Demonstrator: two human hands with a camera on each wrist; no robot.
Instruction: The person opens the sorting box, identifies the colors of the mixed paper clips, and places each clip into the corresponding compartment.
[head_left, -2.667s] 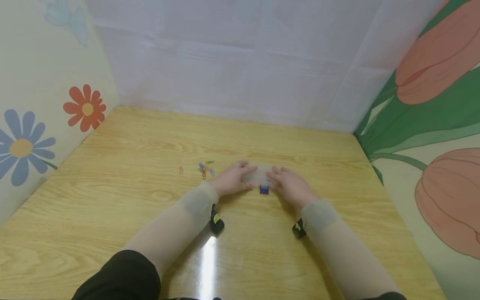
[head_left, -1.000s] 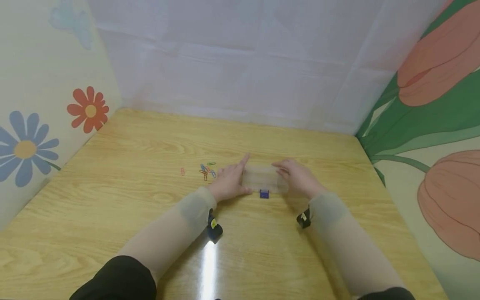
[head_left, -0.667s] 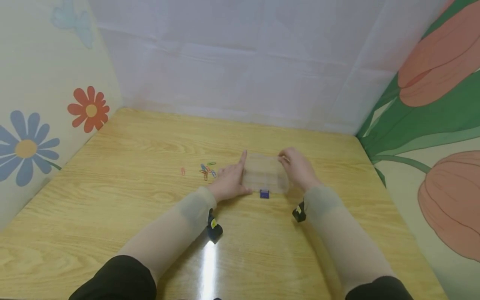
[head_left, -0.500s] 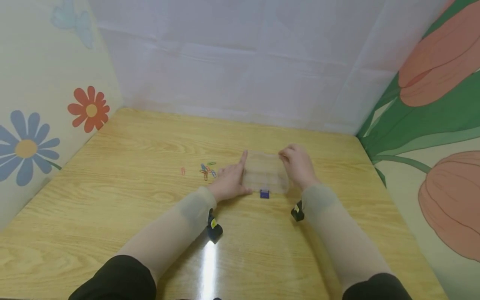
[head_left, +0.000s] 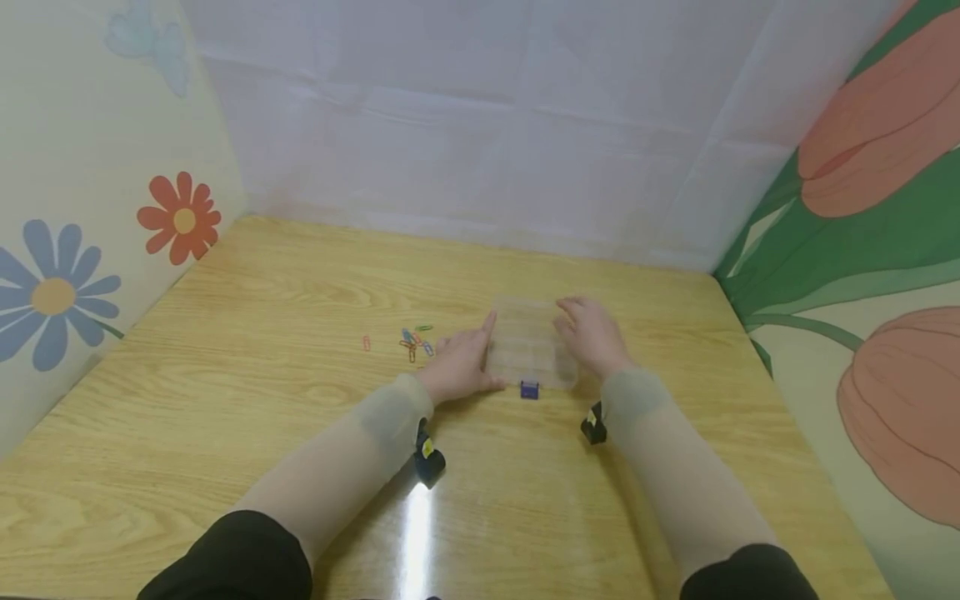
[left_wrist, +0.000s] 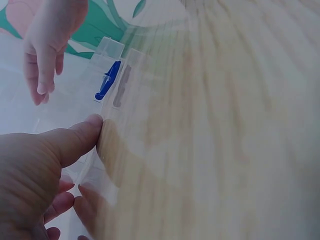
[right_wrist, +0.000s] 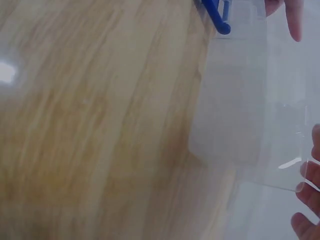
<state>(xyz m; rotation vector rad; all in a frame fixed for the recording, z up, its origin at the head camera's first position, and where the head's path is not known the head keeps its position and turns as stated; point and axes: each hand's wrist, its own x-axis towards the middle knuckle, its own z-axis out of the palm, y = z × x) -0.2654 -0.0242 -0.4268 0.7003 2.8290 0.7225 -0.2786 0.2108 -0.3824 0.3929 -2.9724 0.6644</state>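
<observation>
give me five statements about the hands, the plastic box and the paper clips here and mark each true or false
1. The left hand touches the plastic box. True.
2. The blue latch is on the side of the box nearest the person. True.
3. The paper clips are inside the box. False: they lie on the table, outside the box and beyond the left hand.
4. The right hand is holding a paper clip. False: no clip shows in it; its fingers are at the box.
5. All the clips lie in one group. False: a pink clip lies apart, to the left of the rest.
</observation>
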